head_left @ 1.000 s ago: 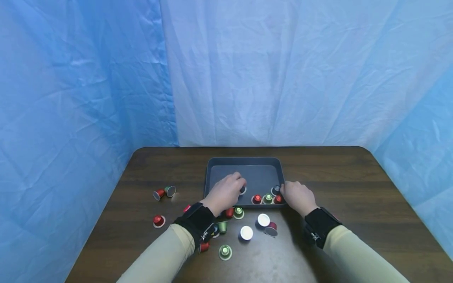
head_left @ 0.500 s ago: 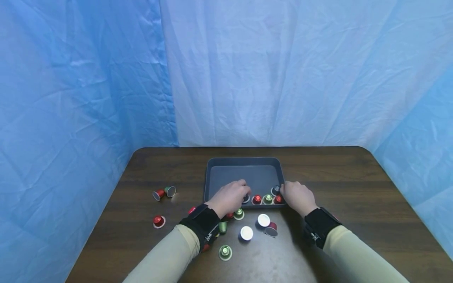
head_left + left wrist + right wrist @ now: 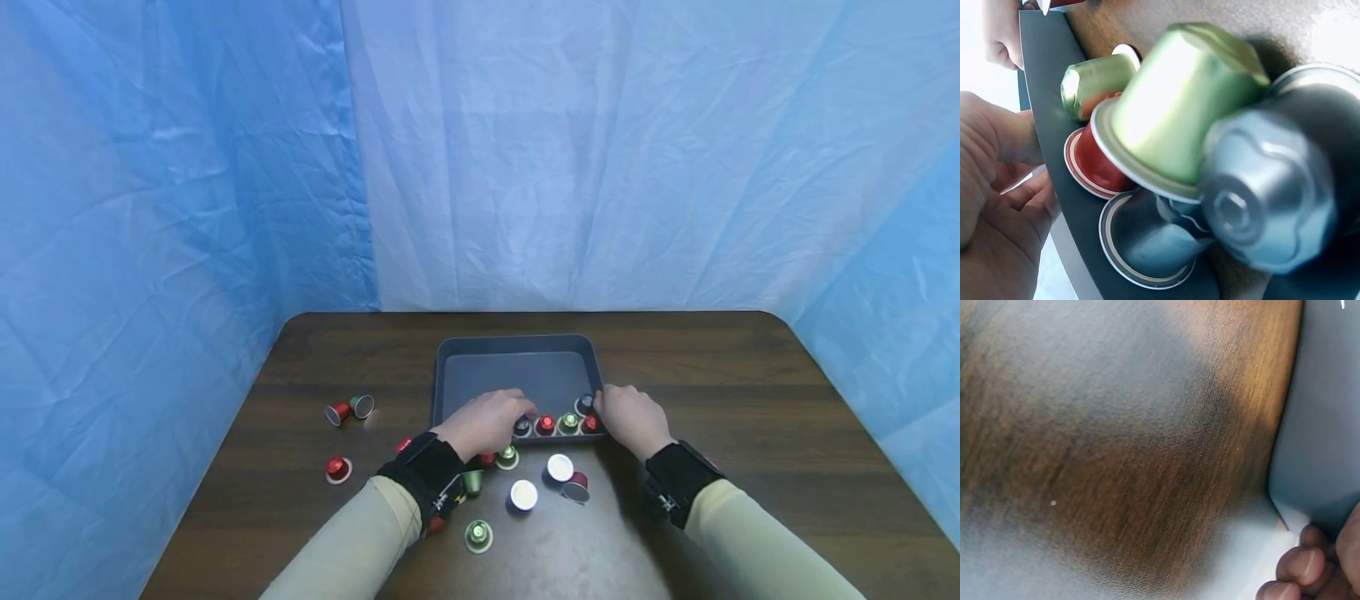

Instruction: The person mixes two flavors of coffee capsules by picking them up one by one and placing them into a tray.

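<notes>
Left hand [image 3: 486, 423] at a dark capsule [image 3: 522, 427] in the grey tray [image 3: 517, 360], right hand [image 3: 633, 418] on the tray's edge

The left hand reaches over the tray's near wall, fingertips bent down beside the dark capsule; whether they pinch it or only touch it I cannot tell; the right hand has its fingers curled at the tray's right edge, gripping it near a corner; along the near wall, inside the tray, 4 capsules stand in a row: the dark capsule, a red capsule [image 3: 545, 424], a green capsule [image 3: 569, 422] and another red one; a second dark capsule [image 3: 584, 405] sits just behind the row, near the right hand; on the brown table [image 3: 735, 400], in front of the tray, are 2 white-topped capsules [image 3: 523, 496], a maroon capsule [image 3: 576, 487] on its side and several green and red ones, some partly hidden by the left wrist; well to the left lie 3 more, 2 red and 1 green
</notes>
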Demonstrator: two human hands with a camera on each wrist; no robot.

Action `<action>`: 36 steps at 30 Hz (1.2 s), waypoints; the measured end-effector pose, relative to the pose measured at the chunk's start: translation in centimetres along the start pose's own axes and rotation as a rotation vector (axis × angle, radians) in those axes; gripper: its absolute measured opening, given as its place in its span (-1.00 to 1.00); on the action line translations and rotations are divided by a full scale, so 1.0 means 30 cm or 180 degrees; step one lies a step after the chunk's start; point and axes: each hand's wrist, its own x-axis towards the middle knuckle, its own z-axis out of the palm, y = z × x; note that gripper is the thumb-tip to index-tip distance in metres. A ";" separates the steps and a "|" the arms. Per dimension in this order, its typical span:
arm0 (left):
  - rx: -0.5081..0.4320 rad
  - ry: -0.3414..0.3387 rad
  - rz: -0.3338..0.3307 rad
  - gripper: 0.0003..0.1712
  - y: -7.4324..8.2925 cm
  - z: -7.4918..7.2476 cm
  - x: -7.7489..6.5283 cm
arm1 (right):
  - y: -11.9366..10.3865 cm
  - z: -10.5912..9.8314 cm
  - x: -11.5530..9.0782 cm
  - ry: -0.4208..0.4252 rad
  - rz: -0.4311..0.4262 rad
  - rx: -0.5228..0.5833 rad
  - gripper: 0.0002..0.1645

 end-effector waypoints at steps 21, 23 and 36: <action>-0.0081 0.0459 0.0126 -0.56 -0.058 -0.062 -0.067 | -0.006 0.000 0.004 -0.0003 -0.0026 -0.0026 -0.62; -0.0114 0.0557 0.0124 -0.58 -0.079 -0.078 -0.081 | -0.004 0.001 0.004 -0.0009 -0.0020 -0.0025 -0.62; -0.0137 0.0880 -0.0195 -0.67 -0.210 -0.161 -0.184 | 0.007 -0.001 0.004 -0.0035 0.0017 -0.0005 -0.61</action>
